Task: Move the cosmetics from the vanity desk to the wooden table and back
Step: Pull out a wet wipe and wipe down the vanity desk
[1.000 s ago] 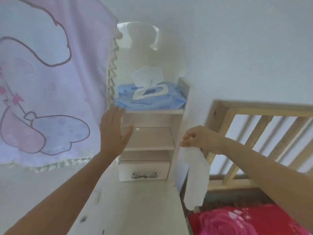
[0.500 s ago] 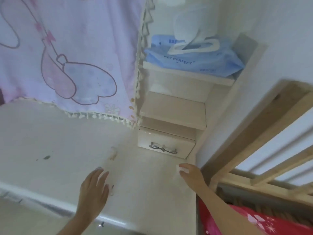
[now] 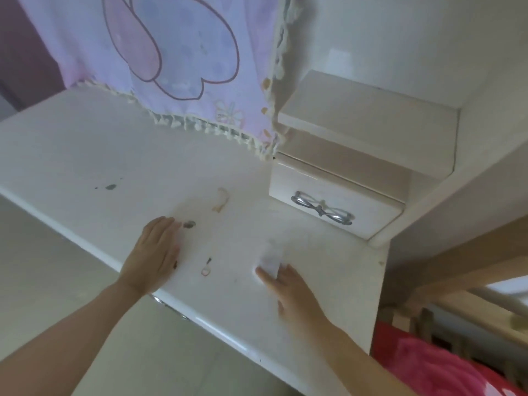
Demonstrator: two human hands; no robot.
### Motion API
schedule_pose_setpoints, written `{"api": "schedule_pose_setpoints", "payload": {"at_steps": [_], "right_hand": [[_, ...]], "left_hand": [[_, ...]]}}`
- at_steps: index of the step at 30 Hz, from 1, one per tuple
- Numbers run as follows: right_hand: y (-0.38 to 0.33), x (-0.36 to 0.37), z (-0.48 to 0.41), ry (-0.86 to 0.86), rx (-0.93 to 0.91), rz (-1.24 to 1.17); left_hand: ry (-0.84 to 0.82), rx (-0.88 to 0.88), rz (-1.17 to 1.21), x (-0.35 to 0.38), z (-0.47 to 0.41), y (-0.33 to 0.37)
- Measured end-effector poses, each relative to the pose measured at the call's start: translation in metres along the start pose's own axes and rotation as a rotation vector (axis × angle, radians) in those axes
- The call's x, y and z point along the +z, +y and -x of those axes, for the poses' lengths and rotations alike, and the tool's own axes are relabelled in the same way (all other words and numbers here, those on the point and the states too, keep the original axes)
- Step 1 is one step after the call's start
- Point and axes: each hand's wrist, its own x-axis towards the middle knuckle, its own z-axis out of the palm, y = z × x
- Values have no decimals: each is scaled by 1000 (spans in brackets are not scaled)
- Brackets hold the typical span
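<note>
Fingers point(image 3: 264, 277) of the right hand point(image 3: 297, 295) lie straight, pressing a white wipe point(image 3: 271, 257) flat onto the pale bench point(image 3: 85, 155) near its right edge. Left hand point(image 3: 153, 258) rests palm down, fingers straight, holding nothing, beside small dark stains point(image 3: 190, 224). Behind sits a small drawer point(image 3: 337, 207), a pink fringed cloth point(image 3: 185, 67) hanging to its left

No lettering can be read on the vanity desk point(image 3: 85, 155) or hanging cloth point(image 3: 185, 52), perhaps through blur.
</note>
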Motion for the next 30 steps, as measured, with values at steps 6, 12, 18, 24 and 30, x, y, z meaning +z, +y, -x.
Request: {"api": "schedule_pose_setpoints", "payload": {"at_steps": [6,12,18,24,30], "right_hand": [[-91,49,10,-108,-336,-157],[-24,-7,-9,242,240,-441],[29,-12,-46,76,461,-189],[-96,44,-44,-40,-30,-237],[-141,56,-42,-227,-74,-517]], "left_hand": [[-34,-29,17,-1,1,-1],[-7,-55,85,-3,2,2],[35,-18,130,-1,2,0],[90,-15,173,-19,2,-17],[49,32,-127,-31,-5,-87]]}}
